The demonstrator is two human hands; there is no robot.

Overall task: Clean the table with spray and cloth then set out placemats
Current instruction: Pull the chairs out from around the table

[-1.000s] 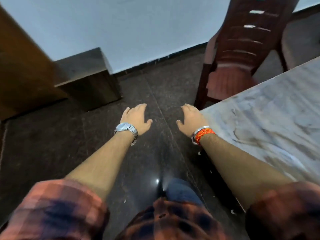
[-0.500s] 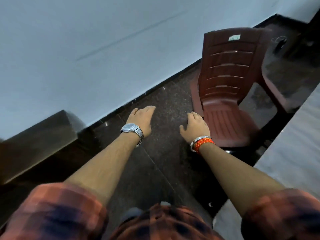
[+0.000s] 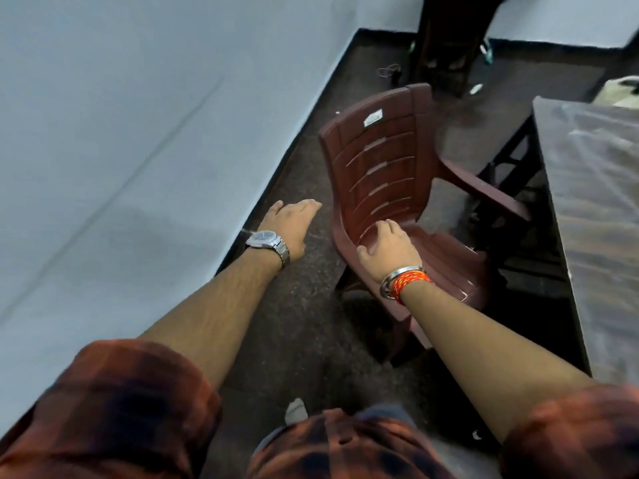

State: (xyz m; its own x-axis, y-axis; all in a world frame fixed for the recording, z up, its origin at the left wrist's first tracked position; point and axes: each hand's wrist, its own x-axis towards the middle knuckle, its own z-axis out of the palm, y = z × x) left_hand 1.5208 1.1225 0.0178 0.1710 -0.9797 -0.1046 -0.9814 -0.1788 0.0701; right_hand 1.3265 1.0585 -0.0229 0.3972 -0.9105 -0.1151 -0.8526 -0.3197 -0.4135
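Observation:
The marble-patterned table (image 3: 594, 209) runs along the right edge of the view. My left hand (image 3: 290, 226) is stretched forward over the dark floor, fingers straight, holding nothing. My right hand (image 3: 390, 247) hovers in front of the maroon plastic chair (image 3: 387, 167), fingers relaxed and spread, also empty; whether it touches the chair I cannot tell. No spray bottle, cloth or placemat is in view.
The chair stands between the pale wall (image 3: 138, 133) on the left and the table. A dark piece of furniture (image 3: 446, 46) stands at the far end of the floor. Small objects lie on the floor near it.
The view has swung right and forward. The chair now sits directly ahead under my right hand. Both hands stay outstretched and empty.

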